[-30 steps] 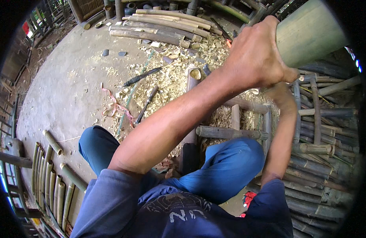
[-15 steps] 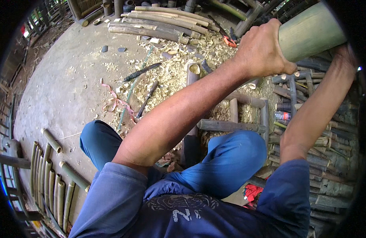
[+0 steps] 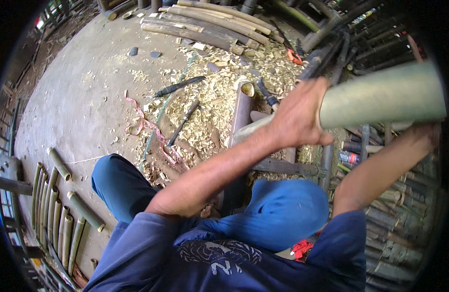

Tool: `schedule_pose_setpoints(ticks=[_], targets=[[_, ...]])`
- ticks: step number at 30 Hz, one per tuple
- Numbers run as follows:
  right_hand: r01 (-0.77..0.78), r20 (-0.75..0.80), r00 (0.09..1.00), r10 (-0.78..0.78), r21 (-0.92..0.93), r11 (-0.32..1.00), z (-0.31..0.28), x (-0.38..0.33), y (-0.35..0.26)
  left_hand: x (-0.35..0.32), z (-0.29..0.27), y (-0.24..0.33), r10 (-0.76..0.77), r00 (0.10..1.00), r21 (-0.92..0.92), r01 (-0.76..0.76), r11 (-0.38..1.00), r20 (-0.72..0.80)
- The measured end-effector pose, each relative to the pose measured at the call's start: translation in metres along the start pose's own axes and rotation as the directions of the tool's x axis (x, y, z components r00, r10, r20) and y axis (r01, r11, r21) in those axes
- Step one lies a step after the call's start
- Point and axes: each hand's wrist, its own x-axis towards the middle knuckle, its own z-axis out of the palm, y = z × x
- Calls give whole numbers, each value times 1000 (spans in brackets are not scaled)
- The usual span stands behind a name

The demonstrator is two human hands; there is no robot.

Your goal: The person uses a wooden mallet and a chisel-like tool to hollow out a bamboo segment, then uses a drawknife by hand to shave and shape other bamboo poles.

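Observation:
My left hand (image 3: 302, 114) is closed round the near end of a thick pale-green bamboo tube (image 3: 383, 97), raised at the right above the bamboo frame. Under the tube's far end is my right hand (image 3: 424, 132), against its underside; the tube hides its fingers. A pale strip (image 3: 253, 129) shows below my left wrist; whether it belongs to the tube I cannot tell. Left of it rises a brownish bamboo post (image 3: 242, 109) with a hollow top, and beside that lies a dark-handled tool (image 3: 267, 91).
Pale shavings (image 3: 210, 109) cover the floor ahead, with a dark knife (image 3: 179, 86), a slim long-handled tool (image 3: 183, 121) and a pink tape (image 3: 149, 124). Long bamboo poles (image 3: 200, 34) lie beyond. Cut bamboo lengths (image 3: 51, 204) lie at left; stacked bamboo (image 3: 395, 204) fills the right.
Both hands have brought the bamboo tube down and nearer, and its near end has shifted left. The pale strip now shows below my left wrist. My view has shifted slightly.

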Motion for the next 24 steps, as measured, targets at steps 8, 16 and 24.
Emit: schedule_pose_setpoints(ticks=[8,16,24], targets=[[-392,-109,919,379,-152,907,38,-137,100,-16,16,-30,-135,991,-145,137,980,26],[-525,-179,851,494,-251,813,36,-160,151,-14,26,-26,-121,992,-146,123,982,21],[-557,-214,830,515,-261,789,34,-170,165,-11,28,-28,-149,988,-161,153,975,41]])
